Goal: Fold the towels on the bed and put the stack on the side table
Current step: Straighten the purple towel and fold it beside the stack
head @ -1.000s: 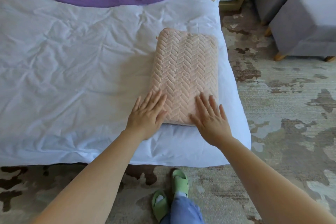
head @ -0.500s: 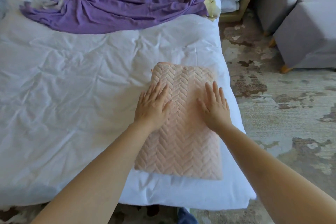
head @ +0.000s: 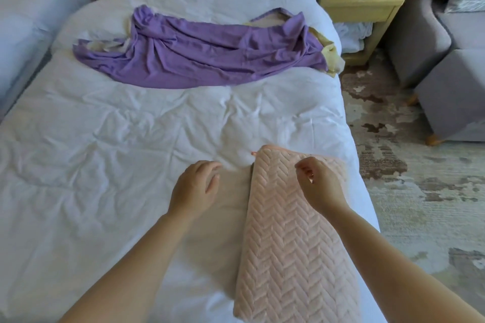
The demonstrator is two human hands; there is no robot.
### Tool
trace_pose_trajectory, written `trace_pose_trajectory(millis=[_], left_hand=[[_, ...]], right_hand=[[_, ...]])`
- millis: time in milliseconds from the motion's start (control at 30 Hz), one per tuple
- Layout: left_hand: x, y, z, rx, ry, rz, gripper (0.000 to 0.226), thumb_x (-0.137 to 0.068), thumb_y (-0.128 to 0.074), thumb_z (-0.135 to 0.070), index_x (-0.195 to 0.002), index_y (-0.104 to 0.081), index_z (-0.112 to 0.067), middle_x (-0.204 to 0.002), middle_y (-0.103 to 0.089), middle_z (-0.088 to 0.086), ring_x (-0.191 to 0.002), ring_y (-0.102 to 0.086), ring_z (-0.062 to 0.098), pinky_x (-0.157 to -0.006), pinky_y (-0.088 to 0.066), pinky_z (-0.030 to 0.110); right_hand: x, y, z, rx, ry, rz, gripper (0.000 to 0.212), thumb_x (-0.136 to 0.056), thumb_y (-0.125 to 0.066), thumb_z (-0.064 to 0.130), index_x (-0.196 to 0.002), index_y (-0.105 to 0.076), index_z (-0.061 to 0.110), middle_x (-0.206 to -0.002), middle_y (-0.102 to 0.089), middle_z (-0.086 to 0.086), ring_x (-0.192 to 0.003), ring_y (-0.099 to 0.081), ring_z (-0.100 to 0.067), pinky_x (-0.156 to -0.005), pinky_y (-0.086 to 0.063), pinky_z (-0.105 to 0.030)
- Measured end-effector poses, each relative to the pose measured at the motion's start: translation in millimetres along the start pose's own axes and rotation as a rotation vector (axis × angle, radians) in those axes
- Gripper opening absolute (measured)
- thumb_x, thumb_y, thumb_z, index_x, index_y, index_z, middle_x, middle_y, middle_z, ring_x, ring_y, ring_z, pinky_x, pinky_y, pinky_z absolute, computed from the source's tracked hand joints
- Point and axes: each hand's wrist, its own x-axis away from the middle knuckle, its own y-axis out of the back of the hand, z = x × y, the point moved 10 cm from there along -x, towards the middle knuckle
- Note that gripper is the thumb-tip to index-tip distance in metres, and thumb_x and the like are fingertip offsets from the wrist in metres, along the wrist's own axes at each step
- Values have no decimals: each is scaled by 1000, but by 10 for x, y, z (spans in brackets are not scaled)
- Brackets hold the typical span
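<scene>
Loosely curled: left hand [head: 195, 187], right hand [head: 319, 187]

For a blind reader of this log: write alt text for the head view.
A folded pink towel lies at the near right edge of a white bed; the right hand curls over the towel's far end, the left hand hovers beside it. A crumpled purple cloth lies farther up.

Towel [head: 294, 244] was pale pink, herringbone pattern all over. Bed cover [head: 118, 152] was plain white. Crumpled cloth [head: 204, 57] was solid purple; second cloth [head: 332, 52] pale yellow. Side table [head: 359, 8] was yellow. Armchair [head: 451, 86] was grey. Carpet [head: 420, 178] was beige, mottled with brown patches.
</scene>
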Motion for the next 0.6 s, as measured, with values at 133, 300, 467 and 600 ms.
trace_pose_trajectory(millis=[133, 300, 467, 600], left_hand=[[-159, 425, 753, -32, 87, -3, 26, -92, -57, -16, -116, -65, -12, -116, -64, 0, -109, -58, 20, -89, -42, 26], [-546, 548, 2103, -234, 232, 150, 52, -94, -52, -35, -140, -43, -12, -148, -40, 6, -132, -39, 27, -106, -36, 39], [-1004, 424, 3180, -338, 289, 240, 69, -94, -43, -51, -150, -23, -16, -161, -9, 6, -145, -16, 27, -116, -20, 40], [-1495, 198, 3593, -374, 234, 241, 66, -96, -33, -52, -152, -15, -21, -162, 2, 2, -148, -4, 22, -119, -6, 41]], right_hand=[[-198, -422, 561, 22, 47, 11, 12, -91, -57, 18, -99, -65, 19, -90, -63, 12, -81, -59, -5, -71, -47, -19], [-524, -1255, 1048, 60, 5, 18, 12, -90, -57, 21, -99, -64, 25, -93, -63, 10, -85, -61, -10, -72, -48, -21], [-903, -2259, 1354, 89, -11, 103, 22, -92, -55, 21, -114, -60, 21, -113, -57, 6, -110, -53, -16, -88, -43, -30], [-1298, -2664, 1309, 159, -51, 131, 28, -93, -55, 26, -120, -56, 23, -125, -53, 4, -120, -46, -16, -86, -36, -28]])
